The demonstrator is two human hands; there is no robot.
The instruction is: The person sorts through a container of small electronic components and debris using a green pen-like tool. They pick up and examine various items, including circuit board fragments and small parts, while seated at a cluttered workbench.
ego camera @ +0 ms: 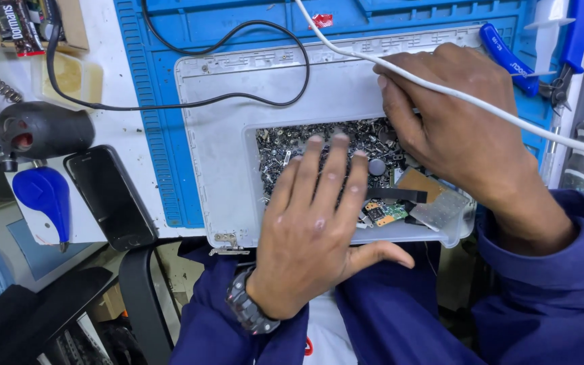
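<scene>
Tray (434, 236), centre: middle of its contents covered by left hand (319, 223); right part under right hand (454, 128).
Screw heap (366, 138): single pieces too small to tell apart.
Right fingertips: buried in the heap, grip cannot be judged.
White cable (508, 111): both ends cut off, top and right edges.
Black cable (184, 105): runs out at the top edge.
Pliers (562, 74), upper right: handles cut off.
Box (28, 27), upper left: cropped.
Phone (111, 196): screen dark.
</scene>
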